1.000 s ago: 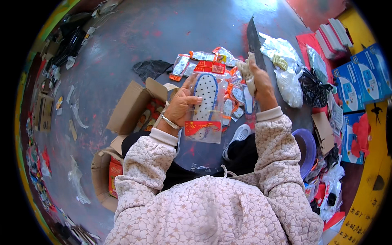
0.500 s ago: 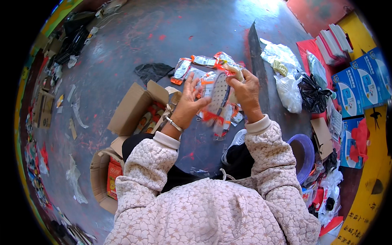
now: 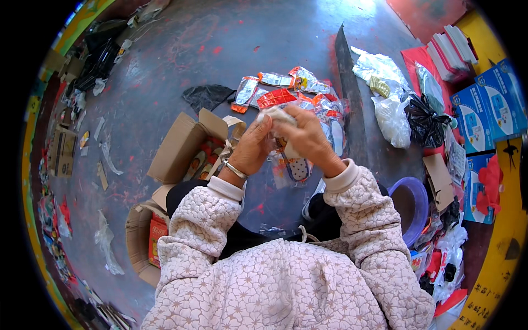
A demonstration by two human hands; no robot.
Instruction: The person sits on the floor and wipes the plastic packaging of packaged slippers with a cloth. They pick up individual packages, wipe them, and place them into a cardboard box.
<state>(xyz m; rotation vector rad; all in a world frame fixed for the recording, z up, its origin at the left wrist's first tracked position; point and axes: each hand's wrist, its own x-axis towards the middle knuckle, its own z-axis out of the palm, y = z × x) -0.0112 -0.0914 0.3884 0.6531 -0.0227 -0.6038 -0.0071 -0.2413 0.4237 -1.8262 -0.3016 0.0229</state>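
My left hand and my right hand come close together in front of me, over a pile of packets. Between their fingers is a bunched cream-white cloth, pinched by both. Just beneath my right hand shows a dotted insole with a dark edge; whether it hangs or lies on the pile I cannot tell. Clear-wrapped packets with orange and red ends, such as an upright packet, lie on the floor beyond my hands. My hands cover part of the pile.
Left of me stand an open cardboard box with packets inside and another box. On the right are a purple tub, white plastic bags, a black bag and blue boxes. A dark strip lies beyond the pile.
The dotted insole has gone from between my hands to below my right hand. My hands have drawn together, and the left now grips the cloth that the right was holding.
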